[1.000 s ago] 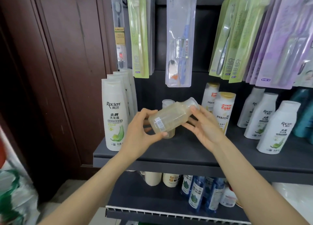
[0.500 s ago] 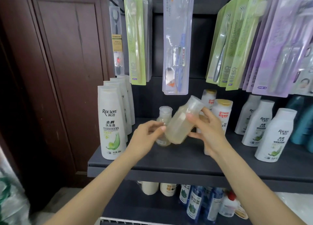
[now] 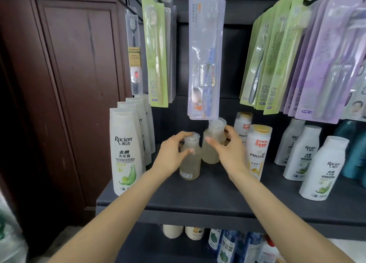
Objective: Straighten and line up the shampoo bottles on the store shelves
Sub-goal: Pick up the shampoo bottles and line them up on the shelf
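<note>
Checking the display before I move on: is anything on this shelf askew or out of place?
Mostly tidy. The two clear bottles are staggered: the front clear bottle, held by the left hand, stands ahead of the rear clear bottle in the right hand, which looks slightly tilted. No spills visible.

On the upper shelf point(image 3: 198, 201), a row of 4 tall Raclen bottles point(image 3: 125, 151) runs front to back along the left edge. Near the shelf's middle stand 2 small bottles: the front small bottle point(image 3: 190, 163) upright, with the rear small bottle point(image 3: 213, 143) just behind it and to its right. The left hand point(image 3: 172, 153) wraps the front one from the left; the right hand point(image 3: 231, 151) wraps the rear one from the right. Right of these stand 2 Pantene bottles point(image 3: 257, 149), one behind the other. Further right, 3 short Raclen bottles point(image 3: 322, 169) line up diagonally toward the right edge. Toothbrush packs point(image 3: 206, 52) hang above the shelf. More bottles point(image 3: 227, 245) stand on the lower shelf point(image 3: 150, 245) beneath.
</note>
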Action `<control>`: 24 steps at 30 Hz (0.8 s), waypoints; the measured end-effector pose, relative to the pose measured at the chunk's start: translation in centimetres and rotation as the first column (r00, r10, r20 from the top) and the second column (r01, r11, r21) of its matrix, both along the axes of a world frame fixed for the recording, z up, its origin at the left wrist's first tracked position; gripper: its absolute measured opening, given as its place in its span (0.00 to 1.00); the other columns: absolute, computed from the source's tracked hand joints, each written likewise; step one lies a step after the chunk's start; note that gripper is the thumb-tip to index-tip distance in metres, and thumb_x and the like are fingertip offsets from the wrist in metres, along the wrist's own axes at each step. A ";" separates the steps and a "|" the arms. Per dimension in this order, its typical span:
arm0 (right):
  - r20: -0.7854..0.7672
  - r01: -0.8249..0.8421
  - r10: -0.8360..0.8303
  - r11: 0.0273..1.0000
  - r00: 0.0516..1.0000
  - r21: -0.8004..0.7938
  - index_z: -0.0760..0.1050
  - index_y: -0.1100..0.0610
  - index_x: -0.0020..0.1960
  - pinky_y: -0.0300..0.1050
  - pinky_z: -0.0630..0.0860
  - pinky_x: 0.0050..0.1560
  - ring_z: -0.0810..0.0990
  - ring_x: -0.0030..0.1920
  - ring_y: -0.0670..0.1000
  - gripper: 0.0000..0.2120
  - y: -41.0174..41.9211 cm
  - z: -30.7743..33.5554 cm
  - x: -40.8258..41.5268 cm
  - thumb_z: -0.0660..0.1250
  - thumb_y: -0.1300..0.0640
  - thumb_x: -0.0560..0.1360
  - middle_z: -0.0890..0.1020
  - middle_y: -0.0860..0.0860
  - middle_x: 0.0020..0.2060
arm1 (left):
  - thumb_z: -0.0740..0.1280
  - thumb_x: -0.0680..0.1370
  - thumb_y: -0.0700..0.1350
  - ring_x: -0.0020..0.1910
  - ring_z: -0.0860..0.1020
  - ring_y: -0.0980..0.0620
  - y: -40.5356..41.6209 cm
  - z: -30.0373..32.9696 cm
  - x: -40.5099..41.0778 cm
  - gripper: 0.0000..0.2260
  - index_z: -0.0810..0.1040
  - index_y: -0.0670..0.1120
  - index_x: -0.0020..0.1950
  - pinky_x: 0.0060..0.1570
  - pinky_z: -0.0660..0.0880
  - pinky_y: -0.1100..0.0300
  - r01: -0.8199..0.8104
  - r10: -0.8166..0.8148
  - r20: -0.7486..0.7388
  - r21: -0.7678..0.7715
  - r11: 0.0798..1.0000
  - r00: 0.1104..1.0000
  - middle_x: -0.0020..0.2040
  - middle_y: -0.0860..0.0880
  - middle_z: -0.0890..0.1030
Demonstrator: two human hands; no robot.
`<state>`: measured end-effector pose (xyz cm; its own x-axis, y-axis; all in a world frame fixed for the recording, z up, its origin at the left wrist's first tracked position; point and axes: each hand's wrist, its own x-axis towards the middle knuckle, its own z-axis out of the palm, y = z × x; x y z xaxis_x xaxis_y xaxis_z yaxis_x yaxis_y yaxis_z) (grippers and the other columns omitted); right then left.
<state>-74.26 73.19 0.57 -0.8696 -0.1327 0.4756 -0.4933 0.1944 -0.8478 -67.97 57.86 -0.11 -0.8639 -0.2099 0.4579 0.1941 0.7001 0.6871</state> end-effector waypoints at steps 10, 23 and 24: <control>0.034 -0.061 0.062 0.998 0.998 -0.015 0.69 0.55 0.67 0.44 0.70 0.59 0.73 0.63 0.50 0.26 -1.6 -0.2 -3.0 0.71 0.53 0.72 0.77 0.50 0.61 | 0.71 0.70 0.56 0.41 0.75 0.48 0.8 1.1 -2.0 0.16 0.66 0.51 0.44 0.37 0.69 0.57 -0.188 0.185 -0.030 -0.143 0.972 0.982 0.45 0.48 0.77; 0.162 -0.072 0.056 0.993 0.985 0.096 0.73 0.54 0.63 0.41 0.69 0.51 0.75 0.60 0.52 0.24 -4.8 0.5 -6.1 0.74 0.50 0.69 0.78 0.52 0.59 | 0.70 0.71 0.55 0.40 0.76 0.48 -0.1 1.1 -2.1 0.15 0.66 0.50 0.45 0.41 0.70 0.55 -0.168 0.166 -0.026 -0.205 0.964 0.986 0.41 0.48 0.78; 0.170 -0.075 0.057 0.992 0.984 0.102 0.73 0.55 0.63 0.40 0.69 0.51 0.75 0.60 0.52 0.25 -5.1 0.6 -6.3 0.74 0.50 0.69 0.78 0.52 0.59 | 0.70 0.71 0.55 0.41 0.77 0.48 -0.1 1.1 -2.1 0.15 0.66 0.51 0.45 0.42 0.70 0.55 -0.165 0.164 -0.023 -0.207 0.964 0.986 0.41 0.47 0.79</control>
<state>-80.60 68.07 1.12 -0.9233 -0.2343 0.3044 -0.3613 0.2605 -0.8953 -70.04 57.73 0.95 -0.8225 -0.2493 0.5112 0.0676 0.8496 0.5231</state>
